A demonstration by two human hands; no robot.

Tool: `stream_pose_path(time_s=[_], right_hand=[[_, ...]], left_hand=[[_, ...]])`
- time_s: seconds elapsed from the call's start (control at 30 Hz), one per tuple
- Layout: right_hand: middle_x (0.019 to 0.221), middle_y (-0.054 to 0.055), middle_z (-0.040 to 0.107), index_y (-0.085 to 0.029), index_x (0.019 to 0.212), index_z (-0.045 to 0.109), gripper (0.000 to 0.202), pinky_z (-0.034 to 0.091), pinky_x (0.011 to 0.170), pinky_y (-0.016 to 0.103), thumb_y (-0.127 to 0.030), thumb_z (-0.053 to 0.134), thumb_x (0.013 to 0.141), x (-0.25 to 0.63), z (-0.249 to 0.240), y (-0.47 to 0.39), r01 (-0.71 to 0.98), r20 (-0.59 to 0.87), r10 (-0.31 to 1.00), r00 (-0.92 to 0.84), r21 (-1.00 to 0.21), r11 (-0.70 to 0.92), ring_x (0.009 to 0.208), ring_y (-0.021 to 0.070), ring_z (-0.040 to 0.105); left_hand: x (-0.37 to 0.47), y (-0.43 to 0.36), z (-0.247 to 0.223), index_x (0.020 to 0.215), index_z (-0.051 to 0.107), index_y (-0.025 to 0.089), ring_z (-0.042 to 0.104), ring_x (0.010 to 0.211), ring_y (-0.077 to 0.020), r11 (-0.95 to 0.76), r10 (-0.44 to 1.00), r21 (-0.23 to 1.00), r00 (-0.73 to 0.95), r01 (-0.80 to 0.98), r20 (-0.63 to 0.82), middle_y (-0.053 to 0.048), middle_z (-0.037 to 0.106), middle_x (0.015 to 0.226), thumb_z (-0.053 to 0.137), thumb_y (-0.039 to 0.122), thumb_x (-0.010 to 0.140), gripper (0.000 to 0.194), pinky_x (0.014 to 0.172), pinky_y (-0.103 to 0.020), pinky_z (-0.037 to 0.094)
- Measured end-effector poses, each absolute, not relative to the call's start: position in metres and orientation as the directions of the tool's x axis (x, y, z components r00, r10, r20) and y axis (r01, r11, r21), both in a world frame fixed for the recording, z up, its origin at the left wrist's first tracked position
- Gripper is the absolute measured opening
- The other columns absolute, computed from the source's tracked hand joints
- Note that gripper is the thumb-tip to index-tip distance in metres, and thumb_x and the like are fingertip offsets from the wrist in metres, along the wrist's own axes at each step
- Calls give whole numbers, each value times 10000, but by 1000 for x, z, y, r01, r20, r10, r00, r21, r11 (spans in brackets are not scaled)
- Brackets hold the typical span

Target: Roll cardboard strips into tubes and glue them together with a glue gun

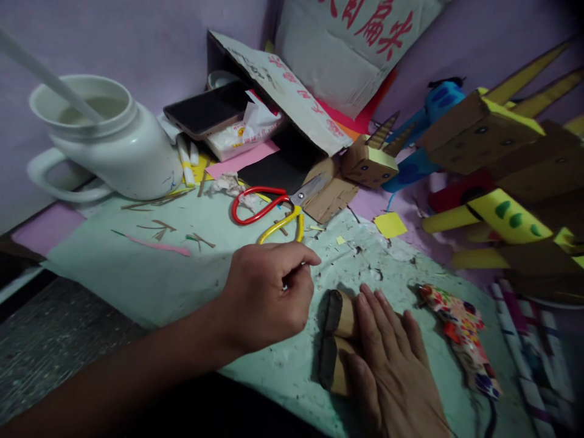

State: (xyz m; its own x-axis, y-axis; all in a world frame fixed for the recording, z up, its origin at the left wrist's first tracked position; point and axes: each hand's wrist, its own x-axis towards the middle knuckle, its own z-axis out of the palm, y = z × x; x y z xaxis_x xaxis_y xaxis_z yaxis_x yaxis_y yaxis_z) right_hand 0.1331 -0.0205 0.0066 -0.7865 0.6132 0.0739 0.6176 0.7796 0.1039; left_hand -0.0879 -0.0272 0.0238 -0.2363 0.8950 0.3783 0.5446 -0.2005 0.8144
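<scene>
My left hand (272, 293) hovers over the middle of the table with its fingers curled in. A small gap shows between index finger and thumb, and I see nothing held there. Under my right hand (387, 359) lie two brown cardboard rolls (344, 365), side by side with black ends facing left. The fingers of that hand stretch flat along them, the thumb across the nearer one. Just beyond my left hand rest scissors (298, 198) with one red and one yellow handle, blades pointing away to the right.
A white mug (150, 152) with a stick in it stands at left. Behind are a phone (210, 109), a tissue pack (244, 134) and a leaning cardboard flap (292, 91). Cardboard animals (483, 134), a patterned cloth figure (460, 334) and markers (524, 353) fill the right. Paper scraps (390, 225) litter the table.
</scene>
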Motion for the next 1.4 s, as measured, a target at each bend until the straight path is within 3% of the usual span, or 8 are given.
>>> stream_pose_path(time_s=[0.43, 0.63, 0.83, 1.0, 1.13, 1.2, 1.3, 1.4], right_hand=[[1408, 179, 429, -84, 1497, 39, 622, 229, 1025, 491, -297, 260, 956, 131, -2, -20, 657, 109, 648, -753, 101, 747, 1305, 315, 336], [1368, 169, 511, -37, 1378, 358, 499, 239, 1029, 467, -305, 261, 969, 128, -1, -20, 670, 157, 655, -739, 73, 739, 1293, 296, 376], [1333, 135, 571, -55, 1324, 466, 476, 275, 1029, 471, -314, 307, 957, 123, -1, -19, 701, 181, 687, -704, 26, 712, 1271, 279, 442], [1415, 161, 473, -47, 1375, 405, 588, 283, 1057, 544, -451, 268, 972, 127, 2, -21, 690, 178, 702, -689, -135, 711, 1330, 297, 385], [1496, 125, 354, -117, 1474, 184, 609, 217, 1116, 544, -476, 133, 985, 146, 16, -26, 580, 249, 717, -651, -445, 682, 1391, 225, 287], [1507, 68, 348, -204, 1476, 201, 589, 179, 1140, 518, -507, 118, 978, 160, 22, -27, 544, 280, 799, -532, -610, 576, 1396, 196, 275], [1458, 51, 441, -252, 1408, 371, 575, 233, 1127, 500, -555, 170, 962, 179, 22, -24, 453, 272, 936, -222, -822, 346, 1360, 219, 354], [1360, 87, 553, -230, 1341, 453, 557, 363, 1063, 465, -541, 181, 968, 191, 9, -20, 183, 207, 978, 22, -963, 200, 1245, 223, 513]], left_hand=[[-86, -26, 18, 773, 685, 135, 496, 427, -83, -203, 884, 788, -237, 581, 403, 37, 579, 500, 508, 98, 745, 183, 445, -203, 392], [-81, -26, 9, 821, 657, 140, 660, 676, -158, -313, 837, 666, -135, 677, 530, -48, 712, 734, 488, 97, 791, 177, 630, -277, 509], [-74, -26, 3, 848, 645, 120, 657, 693, -196, -371, 837, 605, -28, 705, 546, -85, 701, 748, 479, 90, 812, 173, 639, -333, 521], [-70, -27, 13, 1027, 595, 115, 644, 870, -221, -579, 783, 526, 246, 623, 571, -113, 693, 929, 561, 214, 790, 259, 781, -377, 532], [-67, -33, 19, 1225, 467, 102, 544, 1122, -271, -633, 771, 498, 427, 593, 472, -174, 601, 1179, 558, 390, 832, 496, 950, -454, 450], [-62, -38, 22, 1292, 410, 107, 476, 1209, -297, -604, 795, 452, 455, 656, 401, -198, 533, 1281, 501, 457, 861, 562, 986, -491, 411], [-45, -46, 28, 1366, 346, 112, 371, 1303, -353, -562, 819, 252, 487, 788, 304, -232, 412, 1407, 470, 511, 859, 657, 1026, -567, 330], [-17, -49, 30, 1355, 361, 40, 358, 1294, -455, -530, 813, -10, 511, 848, 279, -324, 385, 1399, 529, 573, 787, 797, 1000, -632, 298]])
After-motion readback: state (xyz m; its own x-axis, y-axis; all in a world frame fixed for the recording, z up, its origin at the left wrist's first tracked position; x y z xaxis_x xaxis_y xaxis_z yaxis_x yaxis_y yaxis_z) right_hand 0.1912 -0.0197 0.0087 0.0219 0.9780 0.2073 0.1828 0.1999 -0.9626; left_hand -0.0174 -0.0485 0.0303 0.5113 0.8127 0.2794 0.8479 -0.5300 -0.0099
